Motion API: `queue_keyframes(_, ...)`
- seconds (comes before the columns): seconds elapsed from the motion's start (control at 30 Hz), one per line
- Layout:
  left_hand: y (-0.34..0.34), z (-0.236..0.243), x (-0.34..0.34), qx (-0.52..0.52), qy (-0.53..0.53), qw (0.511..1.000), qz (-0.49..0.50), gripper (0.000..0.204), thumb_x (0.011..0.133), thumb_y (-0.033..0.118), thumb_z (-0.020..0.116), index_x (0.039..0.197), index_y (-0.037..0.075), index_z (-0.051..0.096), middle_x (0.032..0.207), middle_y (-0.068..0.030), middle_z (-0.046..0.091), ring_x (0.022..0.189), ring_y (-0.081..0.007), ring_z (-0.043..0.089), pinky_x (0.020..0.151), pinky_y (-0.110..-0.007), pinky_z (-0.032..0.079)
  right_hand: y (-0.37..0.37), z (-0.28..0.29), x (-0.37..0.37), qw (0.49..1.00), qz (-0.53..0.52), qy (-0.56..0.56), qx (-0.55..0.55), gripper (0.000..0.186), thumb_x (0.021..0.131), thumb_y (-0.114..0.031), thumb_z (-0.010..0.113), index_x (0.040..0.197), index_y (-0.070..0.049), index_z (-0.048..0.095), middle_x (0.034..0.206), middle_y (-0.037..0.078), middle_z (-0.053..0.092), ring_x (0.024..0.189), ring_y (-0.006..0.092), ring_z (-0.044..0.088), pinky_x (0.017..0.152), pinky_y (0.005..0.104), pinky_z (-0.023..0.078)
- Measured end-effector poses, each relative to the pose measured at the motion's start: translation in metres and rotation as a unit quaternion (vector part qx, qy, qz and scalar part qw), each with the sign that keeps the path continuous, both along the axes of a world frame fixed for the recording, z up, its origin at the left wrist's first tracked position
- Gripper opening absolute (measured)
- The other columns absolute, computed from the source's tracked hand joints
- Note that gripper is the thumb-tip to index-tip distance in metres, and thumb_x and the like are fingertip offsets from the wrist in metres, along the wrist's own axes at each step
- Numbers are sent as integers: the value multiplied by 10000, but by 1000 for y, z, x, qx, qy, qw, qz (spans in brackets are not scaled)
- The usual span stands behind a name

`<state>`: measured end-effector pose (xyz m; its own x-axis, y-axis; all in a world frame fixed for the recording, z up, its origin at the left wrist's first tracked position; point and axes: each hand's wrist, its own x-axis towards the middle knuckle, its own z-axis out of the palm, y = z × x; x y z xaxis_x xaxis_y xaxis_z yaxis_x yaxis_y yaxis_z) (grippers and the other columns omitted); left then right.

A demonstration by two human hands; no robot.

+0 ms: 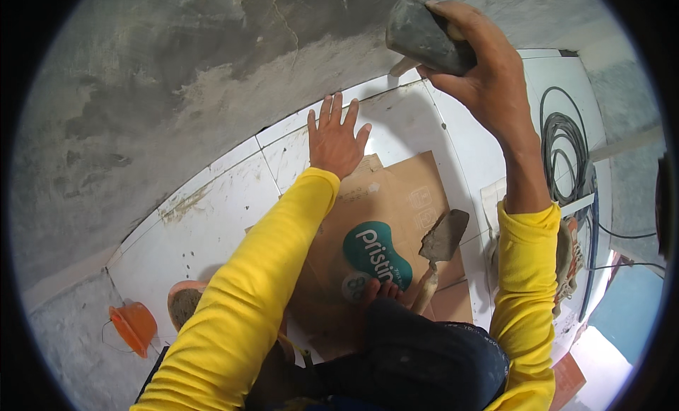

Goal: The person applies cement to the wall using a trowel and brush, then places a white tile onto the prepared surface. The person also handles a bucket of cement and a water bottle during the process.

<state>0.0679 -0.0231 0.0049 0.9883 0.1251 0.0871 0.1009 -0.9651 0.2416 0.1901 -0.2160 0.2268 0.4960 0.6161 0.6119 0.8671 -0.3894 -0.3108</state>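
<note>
My left hand (pixel 338 139) lies flat with fingers spread at the foot of the wall, its fingertips on the narrow white skirting tile (pixel 290 121). In my right hand (pixel 488 68) is a mallet, gripped round its dark, blocky head (pixel 428 36). The mallet's pale wooden handle (pixel 404 66) sticks out below the head and points down toward the tiles by the wall. A trowel (pixel 444 235) with a mortar-crusted blade and wooden handle rests on the flattened cardboard (pixel 414 181), close to my bare foot.
The grey plastered wall (pixel 177 71) is stained and cracked. Left of me are an orange bucket (pixel 134 327) and a container of grey material (pixel 185 303), partly hidden by my sleeve. At right, a coil of black cable (pixel 564 153) lies on the white floor tiles (pixel 209 216).
</note>
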Motion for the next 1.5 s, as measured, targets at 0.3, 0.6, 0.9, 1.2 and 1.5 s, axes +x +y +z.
queue_keyframes(0.3, 4, 11, 2, -22, 56, 998, 15, 708, 1052, 514, 471, 1608, 83, 385, 1694, -149, 324, 1585, -316, 247, 1286, -547, 170, 11, -8, 6, 1000, 19, 24, 6, 741, 708, -47, 900, 1390, -124, 622, 1322, 103, 678, 1146, 294, 687, 989, 379, 562)
queue_keyframes(0.6, 10, 16, 2, -69, 28, 997, 17, 746, 1007, 449, 586, 1573, 1, 396, 1661, -177, 375, 1566, -324, 290, 1282, -522, 204, 10, -15, 5, 994, 24, 96, 41, 752, 670, -34, 890, 1367, -149, 632, 1311, 113, 671, 1130, 308, 661, 986, 412, 536)
queue_keyframes(0.9, 16, 13, 1, -56, 56, 997, 11, 763, 1038, 469, 517, 1609, 0, 324, 1706, -148, 294, 1594, -286, 230, 1300, -513, 163, 12, -16, -5, 995, 9, 93, 35, 740, 681, -38, 898, 1364, -110, 622, 1339, 128, 666, 1170, 347, 653, 1003, 411, 531)
queue_keyframes(1.2, 21, 3, -6, -60, 31, 998, -8, 752, 1017, 448, 541, 1589, -6, 361, 1696, -139, 318, 1589, -283, 247, 1294, -493, 191, 21, -11, -16, 996, 35, 72, 34, 760, 679, -63, 915, 1376, -120, 615, 1328, 127, 668, 1184, 346, 657, 1010, 418, 529)
queue_keyframes(1.5, 18, -7, -11, -58, -6, 998, -20, 710, 1045, 450, 517, 1590, 17, 379, 1695, -148, 320, 1590, -292, 246, 1300, -479, 187, 13, -19, -5, 995, 7, 101, 26, 770, 715, -77, 926, 1412, -151, 606, 1283, 113, 702, 1161, 262, 696, 983, 376, 572)
